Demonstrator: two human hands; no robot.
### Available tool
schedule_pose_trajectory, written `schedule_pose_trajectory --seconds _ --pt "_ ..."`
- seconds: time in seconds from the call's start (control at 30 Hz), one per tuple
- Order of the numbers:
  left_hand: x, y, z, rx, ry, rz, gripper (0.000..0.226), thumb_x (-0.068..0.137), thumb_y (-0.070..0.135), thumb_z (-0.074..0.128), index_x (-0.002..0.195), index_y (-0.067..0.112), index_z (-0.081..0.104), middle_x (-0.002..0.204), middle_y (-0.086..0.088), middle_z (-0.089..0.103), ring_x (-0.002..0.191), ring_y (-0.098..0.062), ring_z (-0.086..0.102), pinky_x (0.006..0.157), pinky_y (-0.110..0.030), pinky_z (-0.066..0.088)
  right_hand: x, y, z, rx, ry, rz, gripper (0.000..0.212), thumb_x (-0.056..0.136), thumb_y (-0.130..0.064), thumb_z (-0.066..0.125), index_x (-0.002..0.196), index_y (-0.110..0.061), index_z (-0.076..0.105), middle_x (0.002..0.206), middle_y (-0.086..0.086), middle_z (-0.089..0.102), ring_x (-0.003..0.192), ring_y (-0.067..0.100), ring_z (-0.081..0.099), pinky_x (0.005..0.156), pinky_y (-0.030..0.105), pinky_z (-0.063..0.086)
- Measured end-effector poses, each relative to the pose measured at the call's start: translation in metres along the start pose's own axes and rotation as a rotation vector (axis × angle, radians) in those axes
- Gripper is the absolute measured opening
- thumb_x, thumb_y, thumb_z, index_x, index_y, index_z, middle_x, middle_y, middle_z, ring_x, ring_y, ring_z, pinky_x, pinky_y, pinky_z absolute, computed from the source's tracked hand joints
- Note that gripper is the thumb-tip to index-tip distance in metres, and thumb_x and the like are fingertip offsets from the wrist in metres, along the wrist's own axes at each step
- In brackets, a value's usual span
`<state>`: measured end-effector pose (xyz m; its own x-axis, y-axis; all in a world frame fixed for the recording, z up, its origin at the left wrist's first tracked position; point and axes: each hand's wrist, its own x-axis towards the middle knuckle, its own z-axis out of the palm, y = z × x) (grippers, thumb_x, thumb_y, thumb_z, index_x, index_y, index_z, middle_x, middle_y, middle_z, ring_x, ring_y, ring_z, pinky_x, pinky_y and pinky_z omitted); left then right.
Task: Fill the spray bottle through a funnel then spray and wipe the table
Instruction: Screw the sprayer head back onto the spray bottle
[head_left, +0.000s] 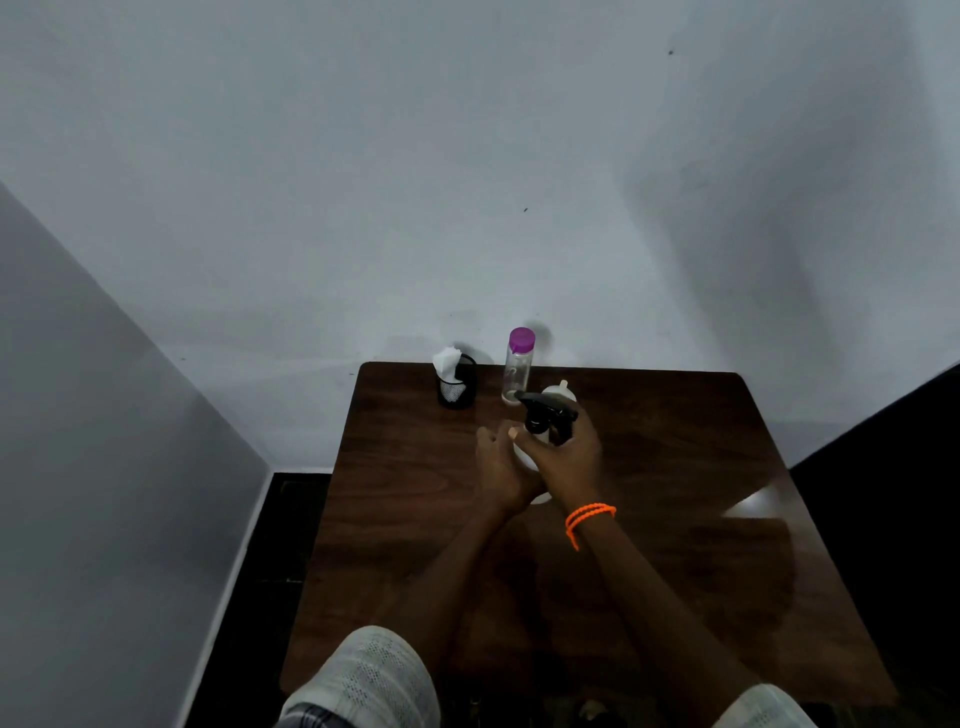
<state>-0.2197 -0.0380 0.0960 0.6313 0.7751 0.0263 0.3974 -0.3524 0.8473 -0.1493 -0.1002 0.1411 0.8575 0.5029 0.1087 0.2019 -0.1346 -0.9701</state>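
A white spray bottle (523, 458) with a black trigger head (543, 410) stands on the dark wooden table (675, 467). My left hand (501, 470) wraps the bottle's body from the left. My right hand (569, 457) grips its neck and trigger head from the right; an orange band circles that wrist. Behind the bottle, a pale funnel (560, 389) is partly hidden by the trigger head. A clear water bottle with a purple cap (518, 364) stands upright near the table's far edge. White tissue (447, 359) sticks out of a black mesh cup (457, 387).
The table stands against a grey wall (467, 182), with another wall at the left (104, 441). A dark floor (249, 597) drops away on both sides. A bright reflection (756, 506) lies on the table's right part.
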Motion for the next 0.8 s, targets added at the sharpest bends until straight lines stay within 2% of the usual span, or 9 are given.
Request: schedule_pose_trajectory --seconds 0.07,0.13,0.17,0.3,0.43,0.5,0.57,0.7,0.8 --pt "0.001 0.0 0.0 -0.008 0.008 -0.002 0.071 0.05 0.06 0.065 0.107 0.019 0.055 0.103 0.002 0.046 0.094 -0.014 0.044 0.077 -0.033 0.048 0.001 0.004 -0.002 -0.008 -0.022 -0.004 0.049 0.073 -0.008 0.085 0.106 -0.037 0.065 0.109 -0.01 0.069 0.107 0.008 0.066 0.094 0.029 0.055" --pt "0.002 -0.001 0.001 -0.029 0.025 -0.021 0.074 0.047 0.06 0.068 0.107 0.019 0.055 0.105 -0.001 0.044 0.092 -0.014 0.047 0.075 -0.031 0.048 0.001 0.008 -0.004 -0.031 -0.019 0.007 0.035 0.077 -0.01 0.083 0.103 -0.027 0.067 0.1 -0.002 0.071 0.098 0.015 0.068 0.09 0.044 0.056" --pt "0.003 -0.001 0.002 -0.033 0.027 -0.022 0.074 0.047 0.06 0.068 0.107 0.018 0.055 0.105 -0.002 0.044 0.091 -0.012 0.047 0.075 -0.03 0.047 0.001 0.008 -0.005 -0.04 -0.013 0.011 0.031 0.076 -0.014 0.084 0.102 -0.023 0.068 0.098 -0.001 0.072 0.096 0.015 0.069 0.088 0.045 0.057" --pt "0.002 0.004 0.003 -0.039 -0.003 -0.001 0.078 0.048 0.061 0.069 0.112 0.019 0.054 0.103 0.004 0.042 0.096 -0.012 0.046 0.077 -0.03 0.05 0.002 0.006 -0.008 -0.02 0.049 0.028 0.042 0.066 -0.029 0.093 0.097 -0.021 0.066 0.096 -0.002 0.071 0.093 0.012 0.069 0.083 0.035 0.058" --pt "0.002 0.004 0.007 -0.021 -0.007 0.015 0.068 0.047 0.061 0.068 0.102 0.024 0.052 0.1 0.003 0.048 0.089 -0.001 0.039 0.072 -0.027 0.042 0.003 0.009 -0.012 -0.002 -0.01 0.03 0.047 0.07 -0.022 0.09 0.11 -0.024 0.066 0.109 -0.002 0.07 0.104 0.01 0.066 0.09 0.028 0.055" --pt "0.003 0.002 0.008 -0.02 -0.008 -0.003 0.067 0.044 0.06 0.071 0.099 0.03 0.048 0.103 0.0 0.046 0.088 -0.003 0.044 0.071 -0.027 0.044 0.003 0.012 -0.014 -0.026 -0.013 0.037 0.043 0.075 -0.015 0.086 0.113 -0.018 0.068 0.109 -0.001 0.07 0.105 0.011 0.067 0.092 0.032 0.056" --pt "0.003 0.002 0.01 -0.024 -0.01 -0.024 0.069 0.044 0.059 0.072 0.101 0.029 0.049 0.104 0.002 0.043 0.09 -0.009 0.05 0.073 -0.028 0.049 0.004 0.015 -0.016 -0.056 0.007 0.034 0.036 0.075 -0.018 0.086 0.107 -0.017 0.069 0.102 -0.002 0.071 0.099 0.013 0.068 0.089 0.039 0.058" --pt "0.006 0.0 0.017 0.02 -0.004 0.02 0.07 0.053 0.06 0.068 0.11 0.021 0.056 0.104 0.002 0.053 0.091 0.009 0.035 0.074 -0.024 0.042 0.005 0.012 -0.017 -0.074 0.048 0.046 0.043 0.066 -0.034 0.092 0.095 -0.02 0.063 0.095 -0.001 0.069 0.091 0.014 0.067 0.081 0.039 0.058" --pt "0.007 0.001 0.019 0.025 -0.015 0.023 0.071 0.053 0.061 0.067 0.109 0.02 0.056 0.104 0.003 0.054 0.089 -0.002 0.035 0.075 -0.024 0.041 0.006 0.013 -0.018 -0.035 0.029 0.035 0.042 0.066 -0.03 0.092 0.098 -0.03 0.064 0.102 -0.001 0.069 0.097 0.013 0.067 0.085 0.034 0.057"
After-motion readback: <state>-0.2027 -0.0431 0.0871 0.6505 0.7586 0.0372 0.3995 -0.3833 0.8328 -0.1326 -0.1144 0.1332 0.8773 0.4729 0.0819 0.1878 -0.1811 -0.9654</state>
